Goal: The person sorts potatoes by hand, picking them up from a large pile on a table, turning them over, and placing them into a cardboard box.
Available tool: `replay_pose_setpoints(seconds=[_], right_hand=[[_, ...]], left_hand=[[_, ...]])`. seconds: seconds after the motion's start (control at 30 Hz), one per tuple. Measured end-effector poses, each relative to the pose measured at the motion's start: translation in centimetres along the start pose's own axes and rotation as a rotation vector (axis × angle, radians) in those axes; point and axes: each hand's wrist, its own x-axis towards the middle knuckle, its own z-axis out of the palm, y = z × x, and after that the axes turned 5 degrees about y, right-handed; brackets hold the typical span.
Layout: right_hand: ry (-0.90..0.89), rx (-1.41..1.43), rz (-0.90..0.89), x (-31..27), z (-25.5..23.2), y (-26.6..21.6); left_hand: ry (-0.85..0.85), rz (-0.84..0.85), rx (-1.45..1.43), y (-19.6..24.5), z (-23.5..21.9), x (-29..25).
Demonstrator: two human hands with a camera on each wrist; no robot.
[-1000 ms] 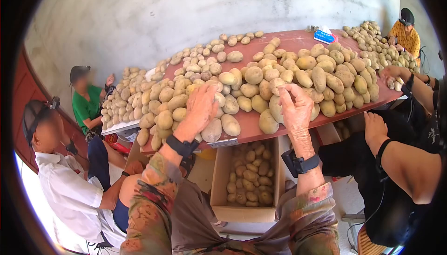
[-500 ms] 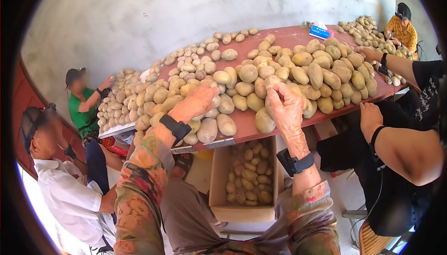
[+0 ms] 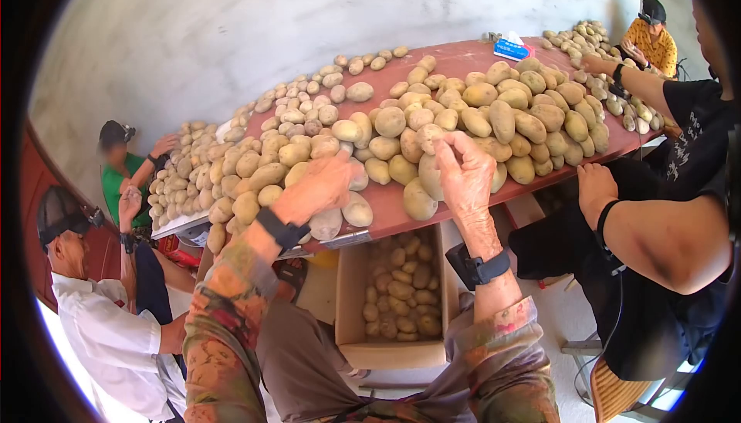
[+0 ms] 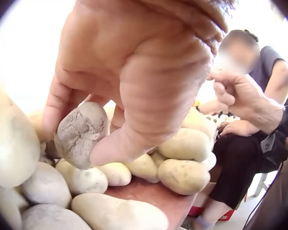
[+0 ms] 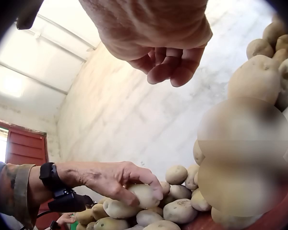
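Left hand (image 4: 134, 81) pinched a cracked potato (image 4: 80, 134) between thumb and fingers, above the pile (image 4: 134, 167). Right hand (image 3: 463, 172), fingers curled and holding nothing, hovered over potatoes to the right.

Pale yellow-tan potatoes (image 3: 432, 126) covered a reddish-brown table (image 3: 463, 60). On the table's far edge lay a blue-and-white packet (image 3: 512, 49). Below the table sat a tan cardboard box (image 3: 390, 353). Sleeves (image 3: 224, 323) showed mottled orange-green camouflage.

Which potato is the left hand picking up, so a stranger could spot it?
On the red table, find the near-edge potato pile. The left hand pinches one potato there: grey, dull, with cracked skin, unlike its smooth pale-yellow neighbours.
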Motion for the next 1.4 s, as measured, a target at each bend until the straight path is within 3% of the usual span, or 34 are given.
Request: replay_pose_setpoints(seconds=[0.1, 0.17, 0.2, 0.3, 0.37, 0.5, 0.6, 0.83, 0.93, 1.13, 1.33, 1.4], right_hand=[[0.076, 0.172, 0.112, 0.6, -0.8, -1.2], [0.115, 0.252, 0.161, 1.0, -1.2, -1.6], [0.127, 0.270, 0.165, 1.2, -1.4, -1.7], [0.136, 0.270, 0.156, 1.2, -1.8, -1.6], [0.127, 0.247, 0.120, 1.1, -1.7, -1.3], [0.118, 0.247, 0.151, 0.9, -1.7, -1.6], [0.108, 0.242, 0.155, 0.8, -1.8, -1.6], [0.092, 0.229, 0.146, 0.8, -1.6, -1.3], [0.085, 0.185, 0.139, 0.7, -1.3, -1.2], [0.050, 0.126, 0.115, 0.5, -0.9, -1.3], [0.049, 0.119, 0.133, 0.6, -0.6, -1.3], [0.044, 0.079, 0.108, 0.5, -0.6, -1.0]], left_hand=[[-0.026, 0.150, -0.262, 2.6, -0.7, -2.2], [-0.176, 0.196, -0.381, 4.6, -0.4, -4.0], [-0.177, 0.236, -0.456, 4.6, 2.3, -5.3], [-0.477, 0.147, -0.406, 7.6, 4.9, -7.3], [-0.475, 0.127, -0.499, 8.9, 7.5, -9.2], [-0.478, 0.068, -0.646, 10.4, 8.4, -10.3], [-0.247, 0.078, -0.559, 10.1, 8.0, -9.7], [0.195, -0.226, -0.579, 7.0, 4.4, -4.8], [0.289, -0.168, -0.332, 6.0, 3.7, -2.9], [0.087, -0.262, -0.214, 3.7, 5.1, 1.7], [0.201, -0.067, -0.298, 2.7, 7.7, 4.5], [0.110, -0.105, -0.289, 2.5, 7.8, 5.2]])
